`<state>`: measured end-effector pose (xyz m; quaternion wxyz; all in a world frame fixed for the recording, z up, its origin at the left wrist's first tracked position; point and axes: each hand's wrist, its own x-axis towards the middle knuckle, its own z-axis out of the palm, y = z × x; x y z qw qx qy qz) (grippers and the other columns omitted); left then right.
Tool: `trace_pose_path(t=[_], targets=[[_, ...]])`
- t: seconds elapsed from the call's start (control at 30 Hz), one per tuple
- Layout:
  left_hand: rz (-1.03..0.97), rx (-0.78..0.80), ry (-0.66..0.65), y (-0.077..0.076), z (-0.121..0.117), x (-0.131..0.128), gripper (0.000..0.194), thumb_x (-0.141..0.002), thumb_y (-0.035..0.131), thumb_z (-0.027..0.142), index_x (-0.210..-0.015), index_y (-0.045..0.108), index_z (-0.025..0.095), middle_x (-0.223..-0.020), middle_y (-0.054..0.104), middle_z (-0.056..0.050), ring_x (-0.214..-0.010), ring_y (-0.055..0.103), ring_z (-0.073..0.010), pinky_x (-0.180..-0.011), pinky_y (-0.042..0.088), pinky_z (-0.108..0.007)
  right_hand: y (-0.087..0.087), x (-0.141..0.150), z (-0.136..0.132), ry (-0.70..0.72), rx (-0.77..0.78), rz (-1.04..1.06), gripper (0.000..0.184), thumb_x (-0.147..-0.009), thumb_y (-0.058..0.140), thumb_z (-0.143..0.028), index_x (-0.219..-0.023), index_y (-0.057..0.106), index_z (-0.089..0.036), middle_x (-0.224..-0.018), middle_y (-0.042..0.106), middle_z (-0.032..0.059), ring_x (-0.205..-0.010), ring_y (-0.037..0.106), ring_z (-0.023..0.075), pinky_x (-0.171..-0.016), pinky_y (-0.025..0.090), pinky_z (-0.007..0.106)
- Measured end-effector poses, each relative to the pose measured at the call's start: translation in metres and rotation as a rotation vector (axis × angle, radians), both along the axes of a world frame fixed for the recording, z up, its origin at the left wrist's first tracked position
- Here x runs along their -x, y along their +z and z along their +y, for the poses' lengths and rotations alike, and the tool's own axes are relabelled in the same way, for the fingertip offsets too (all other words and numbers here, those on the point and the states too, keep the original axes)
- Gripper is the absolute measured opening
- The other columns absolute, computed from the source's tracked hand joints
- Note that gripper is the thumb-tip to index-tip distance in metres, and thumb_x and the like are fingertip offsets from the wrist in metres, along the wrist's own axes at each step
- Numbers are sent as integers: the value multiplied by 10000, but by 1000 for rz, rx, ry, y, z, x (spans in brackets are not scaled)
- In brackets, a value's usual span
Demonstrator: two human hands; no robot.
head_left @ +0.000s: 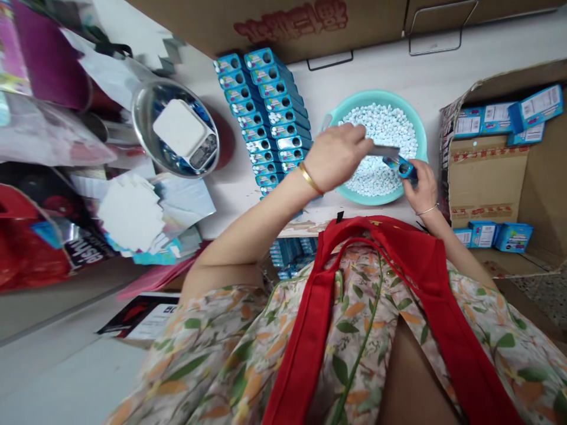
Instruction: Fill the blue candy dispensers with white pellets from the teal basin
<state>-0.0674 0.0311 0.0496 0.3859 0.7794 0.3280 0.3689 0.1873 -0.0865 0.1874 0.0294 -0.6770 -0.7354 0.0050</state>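
White tabletop (316,88) below, hands (337,154) (423,188) hold tool (385,150) and box (407,170).

A basin (422,127) of pellets (376,116) stands between boxes (283,131), left, and a carton (485,183), right.

On my feed, large red characters stand on the brown cardboard carton (376,23) along the top edge, too blurred for me to read. White letters resembling "eishu" run slanted across the glossy black bag (84,233) at left. I see white and pink lettering on the small blue rectangular boxes (541,107), too fine to make out.
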Motion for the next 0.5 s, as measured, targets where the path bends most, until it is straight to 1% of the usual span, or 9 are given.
trace_pose_path(t=[0.07, 0.13, 0.17, 0.2, 0.23, 0.27, 0.33, 0.4, 0.5], targets=[[37, 58, 49, -43, 22, -2, 340, -1149, 395, 414, -1138, 638, 176, -1131, 630, -116, -1263, 584, -353, -1140, 478, -632, 3, -7, 0, -32, -28, 18, 452, -1004, 541, -490, -1387, 605, -257, -1338, 733, 142, -1263, 700, 333, -1136, 593, 572], [94, 135, 49, -82, 39, -13, 346, -1167, 356, 397, -1112, 614, 174, -1150, 656, -136, -1256, 570, -327, -1156, 467, -598, 8, -14, 0, -60, -58, 34, 475, -996, 568, -528, -1389, 596, -262, -1334, 725, 137, -1253, 702, 331, -1126, 597, 579], [131, 163, 31, -97, 44, -22, 333, -1168, 342, 363, -1103, 610, 176, -1173, 669, -149, -1253, 568, -323, -1146, 473, -582, 11, -16, 0, -72, -73, 42, 489, -992, 579, -545, -1389, 594, -261, -1330, 721, 138, -1251, 701, 332, -1128, 593, 589], [167, 179, 5, -107, 47, -32, 315, -1161, 335, 313, -1104, 613, 175, -1208, 678, -166, -1259, 569, -327, -1130, 482, -571, 14, -18, -1, -82, -86, 53, 502, -988, 586, -559, -1390, 594, -257, -1325, 716, 141, -1248, 699, 334, -1132, 587, 600], [198, 184, -24, -112, 47, -43, 301, -1144, 335, 254, -1115, 622, 168, -1252, 682, -185, -1273, 574, -339, -1113, 491, -563, 17, -20, -1, -90, -96, 65, 511, -986, 592, -567, -1390, 596, -253, -1319, 713, 144, -1243, 698, 334, -1135, 581, 611], [222, 183, -54, -113, 45, -55, 296, -1119, 344, 199, -1137, 636, 155, -1299, 679, -207, -1292, 581, -355, -1100, 498, -560, 20, -22, -2, -96, -106, 78, 516, -985, 597, -569, -1389, 598, -248, -1309, 710, 145, -1235, 699, 333, -1133, 578, 618], [230, 176, -121, -107, 38, -80, 300, -1061, 400, 149, -1212, 658, 127, -1367, 667, -236, -1325, 595, -384, -1095, 506, -556, 25, -23, -3, -106, -123, 99, 520, -980, 615, -561, -1389, 599, -240, -1289, 710, 144, -1211, 705, 324, -1116, 586, 613], [188, 174, -194, -93, 28, -104, 335, -1019, 467, 159, -1290, 659, 121, -1394, 663, -240, -1340, 606, -391, -1109, 510, -551, 29, -24, -5, -114, -141, 99, 525, -974, 634, -554, -1390, 596, -236, -1278, 711, 139, -1194, 710, 314, -1094, 599, 597], [81, 198, -279, -75, 14, -134, 429, -964, 483, 126, -1364, 638, 131, -1412, 659, -230, -1351, 616, -370, -1128, 509, -523, 33, -26, -6, -128, -160, 98, 540, -967, 656, -556, -1400, 588, -241, -1294, 700, 128, -1204, 707, 307, -1092, 600, 585]])
